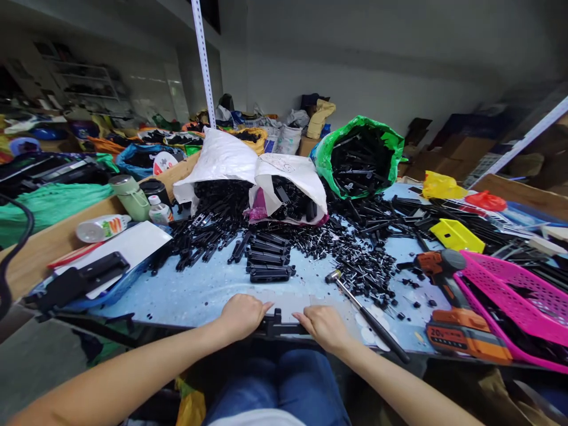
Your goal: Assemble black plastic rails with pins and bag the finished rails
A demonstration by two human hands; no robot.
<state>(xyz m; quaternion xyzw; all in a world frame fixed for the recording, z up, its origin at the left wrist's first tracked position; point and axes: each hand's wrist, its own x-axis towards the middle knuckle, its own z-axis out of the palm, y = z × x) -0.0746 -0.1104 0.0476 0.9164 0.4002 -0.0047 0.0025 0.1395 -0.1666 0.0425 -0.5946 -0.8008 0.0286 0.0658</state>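
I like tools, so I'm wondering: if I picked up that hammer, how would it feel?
The hammer would probably feel stiff, since its long handle looks straight. It may feel heavier at one end, where the metal-looking head sits. It probably won't roll far, because that head sticks out.

Here at the worktop's (199, 291) near edge, the left hand (242, 313) curls over one end of a black part (277, 324), the right hand (326, 326) over the other, thumbs pointing inward! Just beyond, a row of black pieces (268, 260); to the right, a hammer (370, 316) lies slantwise, then an orange-and-black drill (444, 269) touching a pink basket (510, 284). And behind, white sacks (226, 155) and a green bag (322, 157) gape open, full of black parts!
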